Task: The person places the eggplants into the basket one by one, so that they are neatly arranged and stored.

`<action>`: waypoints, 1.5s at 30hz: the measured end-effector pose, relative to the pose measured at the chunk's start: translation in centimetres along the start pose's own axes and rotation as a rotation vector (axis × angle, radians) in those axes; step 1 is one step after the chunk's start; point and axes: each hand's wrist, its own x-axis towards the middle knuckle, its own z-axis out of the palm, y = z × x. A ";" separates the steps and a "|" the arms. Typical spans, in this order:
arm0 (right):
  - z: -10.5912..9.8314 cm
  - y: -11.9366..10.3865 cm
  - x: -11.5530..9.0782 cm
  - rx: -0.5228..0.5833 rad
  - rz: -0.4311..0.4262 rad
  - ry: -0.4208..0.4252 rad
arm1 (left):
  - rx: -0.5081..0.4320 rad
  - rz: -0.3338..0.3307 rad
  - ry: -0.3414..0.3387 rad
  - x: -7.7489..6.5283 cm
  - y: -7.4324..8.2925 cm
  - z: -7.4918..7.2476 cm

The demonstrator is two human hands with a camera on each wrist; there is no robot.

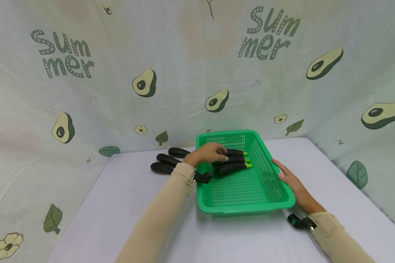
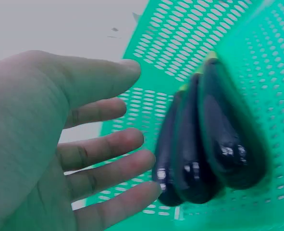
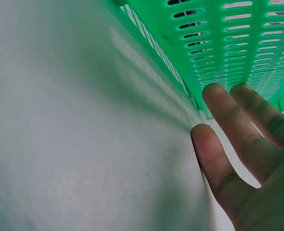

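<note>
Green perforated plastic surrounds the left hand (image 1: 208,152), which hangs over the inside of the basket (image 1: 243,209). Its fingers (image 2: 110,174) are nearly straight and spread wide, the thumb well apart from them, and nothing is held between. Just beyond those fingertips, three glossy eggplants (image 1: 240,159) lie side by side on the basket floor, their green stem ends pointing away to the right of the fingers. The lowest fingertip looks very near the closest eggplant's dark skin; whether it touches cannot be told.

Behind the left fingers, past the wrist and outside the basket, the other three eggplants (image 1: 166,159) lie in a loose row on the pale tablecloth (image 1: 128,212), blunt ends facing left.

At the opposite side, the right hand (image 1: 294,186) rests against the right wall; its fingers (image 3: 238,130) are extended and slightly parted along the outside, the thumb by the rim, seemingly steadying the basket.

The step in hand looks like shifting eggplants between tablecloth and basket, with the left hand between grips; the direction is unclear. The next move probably calls for curling the left fingers around one smooth eggplant while the right fingers brace the wall.
</note>
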 end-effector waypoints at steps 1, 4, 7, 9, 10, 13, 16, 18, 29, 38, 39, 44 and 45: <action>0.1 0.0 -0.1 -0.003 0.005 -0.001 | -0.011 0.010 0.012 -0.2 -0.1 -0.2; 0.2 0.2 -0.2 -0.003 0.013 -0.007 | -0.044 0.029 0.059 -1.0 -0.5 -1.0; 0.2 0.2 -0.2 0.003 0.014 -0.016 | -0.087 0.035 0.111 -2.0 -1.0 -1.8; 0.2 0.1 -0.1 0.012 0.009 -0.016 | -0.116 0.031 0.148 -2.7 -1.4 -2.2; 0.1 0.0 -0.1 0.014 0.007 -0.014 | -0.130 0.031 0.165 -3.1 -1.6 -2.4; 0.0 -0.1 0.1 0.005 0.008 -0.008 | -0.155 0.039 0.218 -4.4 -2.3 -2.7; 0.0 -0.2 0.2 -0.005 0.009 -0.005 | -0.177 0.059 0.262 -5.6 -3.2 -2.6; -0.1 -0.2 0.3 -0.005 0.009 -0.004 | -0.186 0.067 0.287 -6.3 -3.9 -2.5; -0.2 0.1 0.1 0.012 -0.007 -0.016 | -0.241 0.016 0.410 -9.5 -7.0 -1.1; -0.1 0.1 0.2 0.025 -0.010 -0.022 | -0.261 -0.053 0.448 -11.0 -9.0 0.5; -0.1 0.1 0.2 0.028 -0.008 -0.024 | -0.253 -0.066 0.449 -11.1 -9.1 0.6; -0.2 -0.1 0.0 0.032 -0.010 -0.034 | -0.216 -0.089 0.465 -11.5 -9.6 1.0; -0.2 -0.1 0.0 0.035 -0.011 -0.036 | -0.209 -0.091 0.469 -11.5 -9.8 1.0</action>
